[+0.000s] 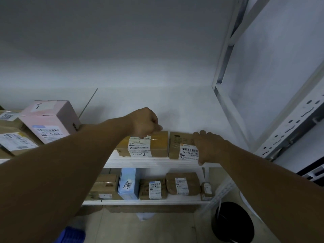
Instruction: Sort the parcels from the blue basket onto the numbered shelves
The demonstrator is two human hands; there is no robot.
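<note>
Two brown cardboard parcels stand side by side on the upper white shelf (157, 163). The left parcel (157, 144) carries a white label with "1-2" handwritten on it; my left hand (146, 123) is curled over its top edge, gripping it. The right parcel (178, 146) has a barcode label reading "507-P802"; my right hand (208, 146) lies flat against its right side and front, fingers over its top. A corner of the blue basket (73, 234) shows at the bottom, under my left forearm.
A pink box (50, 120) and labelled brown parcels (15, 139) sit at the shelf's left. The lower shelf (145, 202) holds a light blue box (128, 183) marked 3003 and several brown parcels. White shelf posts (226, 55) rise on the right. A black round bin (233, 223) stands on the floor.
</note>
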